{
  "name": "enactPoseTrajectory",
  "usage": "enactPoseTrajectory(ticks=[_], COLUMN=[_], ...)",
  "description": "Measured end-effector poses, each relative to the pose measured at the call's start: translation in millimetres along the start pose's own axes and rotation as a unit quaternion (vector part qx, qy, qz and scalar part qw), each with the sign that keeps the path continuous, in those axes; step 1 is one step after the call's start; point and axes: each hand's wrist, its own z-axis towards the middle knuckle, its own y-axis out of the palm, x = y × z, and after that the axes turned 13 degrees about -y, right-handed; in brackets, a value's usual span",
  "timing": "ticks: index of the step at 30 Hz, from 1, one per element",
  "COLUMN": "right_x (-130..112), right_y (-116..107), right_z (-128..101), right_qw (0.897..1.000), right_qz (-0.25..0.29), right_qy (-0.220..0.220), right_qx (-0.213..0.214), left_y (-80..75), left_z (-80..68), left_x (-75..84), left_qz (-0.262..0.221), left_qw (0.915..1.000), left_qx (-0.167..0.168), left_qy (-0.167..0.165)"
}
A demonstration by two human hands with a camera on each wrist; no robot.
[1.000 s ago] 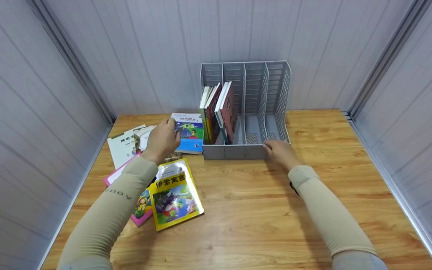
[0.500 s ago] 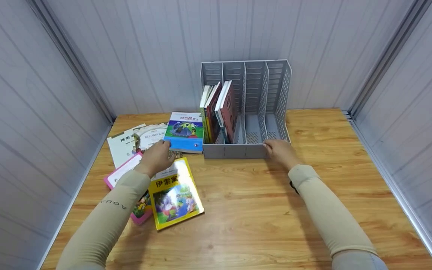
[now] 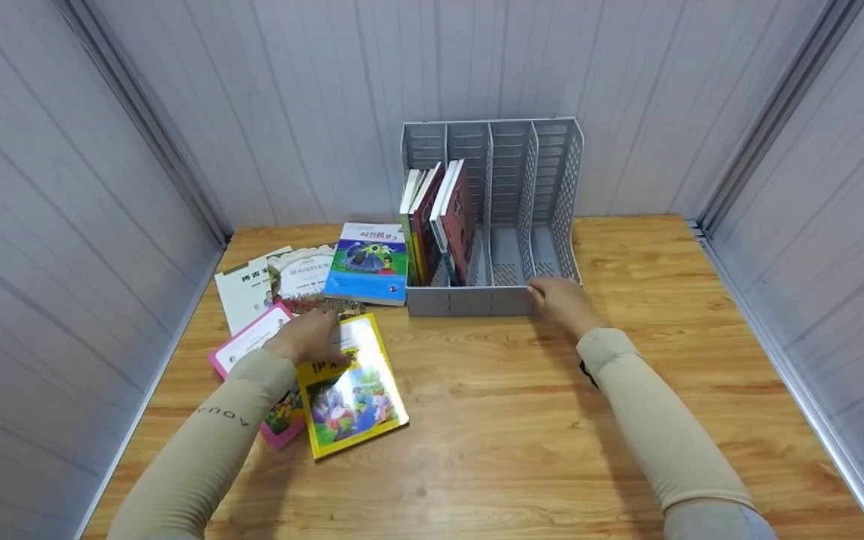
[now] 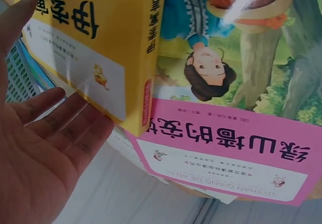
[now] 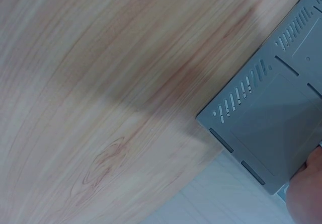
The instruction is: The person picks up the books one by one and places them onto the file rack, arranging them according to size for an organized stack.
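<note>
My left hand (image 3: 308, 337) is over the top end of a yellow-bordered picture book (image 3: 361, 409) lying on the table. In the left wrist view its straight fingers (image 4: 75, 128) are at the book's edge, with the thumb (image 4: 20, 20) stretched above the cover. A pink-bordered book (image 4: 226, 133) lies partly under the yellow one. With curled fingers, my right hand (image 3: 563, 304) grips the front rim of a grey slotted file rack (image 3: 469, 303), near its right corner. The right wrist view shows that hand (image 5: 307, 189) only partly, at the rack's edge.
Beside the rack lies a blue-and-green book (image 3: 364, 262). A round-edged book (image 3: 304, 274) and a white booklet (image 3: 241, 292) overlap to its left. Several books (image 3: 458, 225) stand upright in the rack's left compartments. Panel walls (image 3: 312, 112) enclose the wooden table (image 3: 507, 435).
My left hand has left the blue-and-green book and come down toward me to the yellow book, its fingers spreading. My right hand keeps its hold on the rack.
</note>
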Motion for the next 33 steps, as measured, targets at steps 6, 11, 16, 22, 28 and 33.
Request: enactPoseTrajectory(ticks=[6,11,16,22,28,33], right_x=[1,2,1,-1,-1,1], right_y=[0,1,1,1,1,3], right_z=[-1,0,1,1,0,0], right_qw=[1.000,1.000,1.000,1.000,1.000,1.000], right_qz=[0.004,-0.019,-0.026,-0.022,-0.022,-0.025], right_qy=[0.001,-0.008,-0.006,0.000,0.000,-0.001], right_qx=[-0.001,-0.001,-0.003,0.000,0.002,0.002], left_y=[0.8,-1.4,-4.6,-19.2,-38.6,-48.6], left_z=[1.0,1.1,2.9,7.4,7.9,6.7], left_x=[-1.0,-0.4,1.8,5.6,4.1,1.4], left_qz=[0.016,0.021,0.009,-0.014,-0.050,-0.095], left_qw=[0.9997,0.9997,0.9999,0.9991,0.9943,0.9846], left_qx=[-0.017,-0.009,-0.011,-0.016,-0.072,-0.121], left_qy=[-0.012,0.010,-0.007,-0.037,-0.061,-0.082])
